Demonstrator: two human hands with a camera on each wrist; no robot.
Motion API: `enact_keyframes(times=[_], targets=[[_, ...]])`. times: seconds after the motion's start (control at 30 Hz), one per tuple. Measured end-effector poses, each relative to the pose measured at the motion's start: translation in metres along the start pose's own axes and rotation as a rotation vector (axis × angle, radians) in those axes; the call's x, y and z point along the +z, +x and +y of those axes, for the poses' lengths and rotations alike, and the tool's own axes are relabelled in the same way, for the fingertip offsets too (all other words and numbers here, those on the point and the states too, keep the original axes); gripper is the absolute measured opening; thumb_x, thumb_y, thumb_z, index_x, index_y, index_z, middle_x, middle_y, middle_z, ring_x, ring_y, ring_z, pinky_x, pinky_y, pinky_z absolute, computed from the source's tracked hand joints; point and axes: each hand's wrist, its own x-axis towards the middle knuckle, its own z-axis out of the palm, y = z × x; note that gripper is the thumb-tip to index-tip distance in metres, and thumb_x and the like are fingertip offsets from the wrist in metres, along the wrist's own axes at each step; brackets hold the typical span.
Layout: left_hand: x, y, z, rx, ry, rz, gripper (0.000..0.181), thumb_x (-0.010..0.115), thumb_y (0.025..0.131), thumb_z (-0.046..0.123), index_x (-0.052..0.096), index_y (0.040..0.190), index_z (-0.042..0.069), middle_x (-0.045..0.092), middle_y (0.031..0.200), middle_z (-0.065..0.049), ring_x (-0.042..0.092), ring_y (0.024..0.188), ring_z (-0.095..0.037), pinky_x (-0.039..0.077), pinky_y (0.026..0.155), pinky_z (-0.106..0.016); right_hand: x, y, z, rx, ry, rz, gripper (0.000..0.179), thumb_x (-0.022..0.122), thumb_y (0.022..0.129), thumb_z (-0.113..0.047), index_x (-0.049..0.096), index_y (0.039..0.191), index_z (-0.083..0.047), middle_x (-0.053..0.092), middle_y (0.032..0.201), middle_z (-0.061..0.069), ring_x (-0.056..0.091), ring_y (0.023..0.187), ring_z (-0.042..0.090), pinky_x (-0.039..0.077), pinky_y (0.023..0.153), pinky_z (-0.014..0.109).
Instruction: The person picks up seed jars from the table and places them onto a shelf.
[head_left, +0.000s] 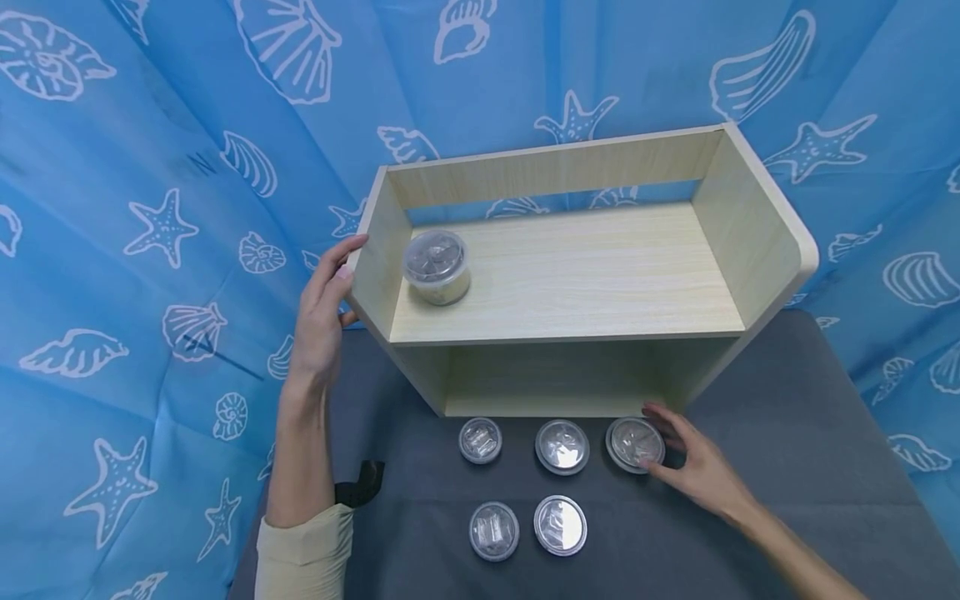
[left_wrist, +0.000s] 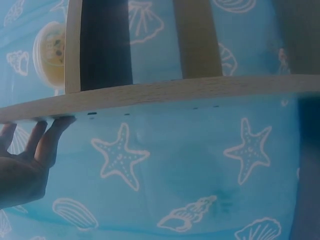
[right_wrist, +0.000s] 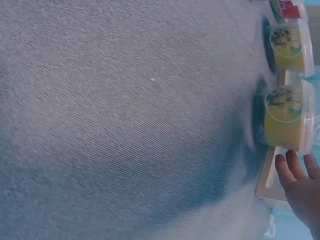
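My left hand [head_left: 322,304] touches the outer face of the left side panel of a pale wooden two-tier shelf [head_left: 570,271]. In the left wrist view its extended fingertips rest against that panel. A clear-lidded tub [head_left: 437,267] with yellow contents stands at the left of the upper tier. At the right, my right hand [head_left: 697,467] is spread beside a similar round tub [head_left: 635,443], thumb near its front edge and fingers towards its back. The right wrist view shows the fingertips [right_wrist: 290,155] at the side of this upright yellow tub [right_wrist: 285,117].
In front of the shelf, two more lidded tubs [head_left: 562,447] [head_left: 480,440] line up left of the right-hand one. Nearer stand two others [head_left: 493,531] [head_left: 561,525]. Dark grey cloth [head_left: 420,550] covers the table. A blue shell-patterned curtain [head_left: 187,333] hangs behind and beside the shelf.
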Motion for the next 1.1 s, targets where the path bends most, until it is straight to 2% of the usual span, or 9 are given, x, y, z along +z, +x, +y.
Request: enact_keyframes(times=[0.2, 0.43, 0.6, 0.7, 0.8, 0.9, 1.0, 1.1], targets=[[-0.001, 0.000, -0.001, 0.014, 0.000, -0.001, 0.042, 0.038, 0.107, 0.031, 0.048, 0.146, 0.019, 0.044, 0.146, -0.004, 0.046, 0.123, -0.025, 0.044, 0.091, -0.052, 0.006, -0.002, 0.004, 0.037, -0.021, -0.016, 0.087, 0.088, 0.073, -0.010, 0.042, 0.146, 0.001, 0.050, 0.140, 0.025, 0.047, 0.121, -0.006, 0.040, 0.092, 0.005], [-0.001, -0.001, -0.002, 0.017, -0.001, 0.004, 0.042, 0.039, 0.107, 0.031, 0.049, 0.146, 0.019, 0.044, 0.146, -0.003, 0.046, 0.124, -0.025, 0.042, 0.091, -0.054, 0.009, -0.004, 0.011, 0.126, -0.060, -0.040, 0.088, 0.088, 0.075, -0.017, 0.042, 0.148, -0.003, 0.051, 0.141, 0.024, 0.062, 0.109, 0.021, 0.045, 0.086, 0.007], [-0.001, -0.001, -0.003, 0.017, 0.010, 0.015, 0.041, 0.039, 0.107, 0.032, 0.049, 0.145, 0.020, 0.045, 0.145, -0.002, 0.047, 0.123, -0.025, 0.042, 0.091, -0.055, 0.010, -0.004, 0.013, 0.171, -0.039, -0.058, 0.088, 0.087, 0.077, -0.019, 0.039, 0.150, -0.002, 0.046, 0.144, 0.028, 0.060, 0.113, 0.041, 0.044, 0.085, 0.007], [-0.001, -0.001, -0.003, 0.021, 0.011, 0.016, 0.042, 0.039, 0.107, 0.032, 0.049, 0.145, 0.019, 0.045, 0.146, -0.002, 0.047, 0.123, -0.025, 0.041, 0.092, -0.057, 0.013, -0.007, 0.015, 0.179, -0.040, -0.057, 0.089, 0.086, 0.078, -0.020, 0.039, 0.151, -0.004, 0.045, 0.145, 0.028, 0.057, 0.115, 0.045, 0.040, 0.086, 0.003], [0.000, 0.000, -0.003, 0.024, 0.014, 0.014, 0.042, 0.039, 0.107, 0.032, 0.049, 0.145, 0.019, 0.044, 0.146, -0.002, 0.047, 0.123, -0.025, 0.041, 0.093, -0.059, 0.017, -0.010, 0.017, 0.173, -0.061, -0.040, 0.090, 0.087, 0.077, -0.022, 0.039, 0.152, -0.006, 0.046, 0.145, 0.028, 0.057, 0.117, 0.038, 0.037, 0.086, 0.001], [0.001, 0.000, -0.002, 0.022, 0.021, 0.013, 0.042, 0.039, 0.107, 0.033, 0.049, 0.145, 0.019, 0.044, 0.146, -0.002, 0.047, 0.124, -0.025, 0.041, 0.094, -0.060, 0.021, -0.012, 0.019, 0.161, -0.065, -0.010, 0.090, 0.088, 0.076, -0.020, 0.040, 0.152, -0.007, 0.046, 0.145, 0.027, 0.056, 0.119, 0.014, 0.037, 0.087, 0.000], [0.002, 0.000, -0.003, 0.024, 0.019, 0.013, 0.042, 0.039, 0.107, 0.032, 0.049, 0.145, 0.019, 0.044, 0.146, -0.002, 0.046, 0.125, -0.025, 0.040, 0.094, -0.060, 0.023, -0.014, 0.021, 0.145, -0.043, 0.012, 0.091, 0.088, 0.075, -0.016, 0.040, 0.151, -0.006, 0.045, 0.146, 0.028, 0.046, 0.117, -0.008, 0.037, 0.088, 0.000], [0.002, 0.000, -0.003, 0.029, 0.014, 0.013, 0.042, 0.039, 0.107, 0.032, 0.049, 0.145, 0.018, 0.044, 0.147, -0.001, 0.046, 0.125, -0.025, 0.040, 0.095, -0.061, 0.024, -0.015, 0.022, 0.129, -0.008, 0.020, 0.090, 0.088, 0.075, -0.013, 0.040, 0.151, -0.005, 0.044, 0.146, 0.029, 0.042, 0.118, -0.015, 0.036, 0.090, 0.001]])
